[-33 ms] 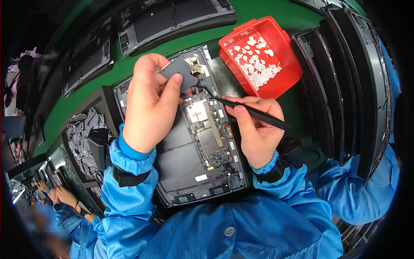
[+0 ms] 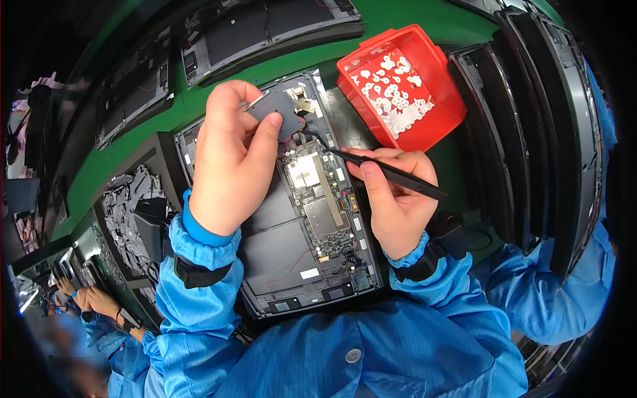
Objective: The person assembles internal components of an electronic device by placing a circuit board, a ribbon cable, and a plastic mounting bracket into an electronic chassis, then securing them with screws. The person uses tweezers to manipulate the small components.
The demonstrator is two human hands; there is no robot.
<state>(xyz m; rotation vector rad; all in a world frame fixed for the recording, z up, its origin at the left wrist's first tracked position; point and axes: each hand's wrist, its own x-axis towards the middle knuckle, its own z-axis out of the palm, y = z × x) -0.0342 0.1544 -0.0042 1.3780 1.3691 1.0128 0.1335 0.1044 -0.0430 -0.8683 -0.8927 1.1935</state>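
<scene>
Below me lies an opened tablet (image 2: pixel 272 249), its dark battery side on the left and a long circuit board (image 2: pixel 317 199) on the right. My left hand (image 2: pixel 232 156) pinches a flat grey plate (image 2: pixel 277 114) between thumb and fingers, over the tablet's upper part; the fingertips beneath the plate are partly hidden. My right hand (image 2: pixel 398 199) grips black tweezers (image 2: pixel 391 174) like a pen. Their thin bent tips reach left to just beside the plate's lower right edge, above the board's top end. Whether the tips touch anything cannot be made out.
A red bin (image 2: pixel 434 99) with many small white pieces stands beyond my right hand. Several dark tablet shells (image 2: pixel 554 132) stand upright at the right. A black tray (image 2: pixel 133 219) of grey parts sits left. More open tablets (image 2: pixel 265 33) lie behind. A co-worker's hands (image 2: pixel 99 302) show lower left.
</scene>
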